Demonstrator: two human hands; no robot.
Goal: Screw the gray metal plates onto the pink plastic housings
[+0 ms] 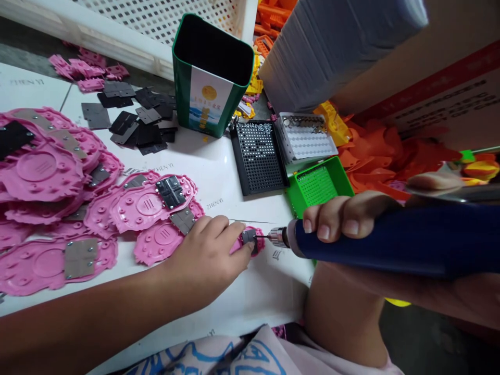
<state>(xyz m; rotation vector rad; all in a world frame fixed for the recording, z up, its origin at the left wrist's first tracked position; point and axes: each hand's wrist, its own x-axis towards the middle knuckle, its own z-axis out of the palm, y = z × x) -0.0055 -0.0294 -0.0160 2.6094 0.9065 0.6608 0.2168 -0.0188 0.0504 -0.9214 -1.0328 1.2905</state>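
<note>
From my remote station, through the head view, I record the following. The pink part (260, 247) lies on the white work surface (269, 312), largely covered by the left hand (211, 258); its exposed end, carrying a dark plate (248, 236), projects to the right, beyond the fingers. Its long axis appears to run left to right, though the covered portion prevents me from confirming this.

The left hand is curled over the part, its thumb and forefinger closed about the plate end; I cannot inspect the grip underneath. The right hand (351, 216) is wrapped firmly around a blue driver (375, 239), which lies almost level across the view, its bit (261, 237) aimed leftward.

The governing relation: the bit's tip meets the plate just beside the left thumb. The left hand is nearer, in contact with the part; the right stands off to the right by the driver's front end. Whether the tip sits in a screw head, I cannot tell.

I note a black screw tray (265, 190) beyond the bit and stacked pink shells (42, 172) left of the hands.
</note>
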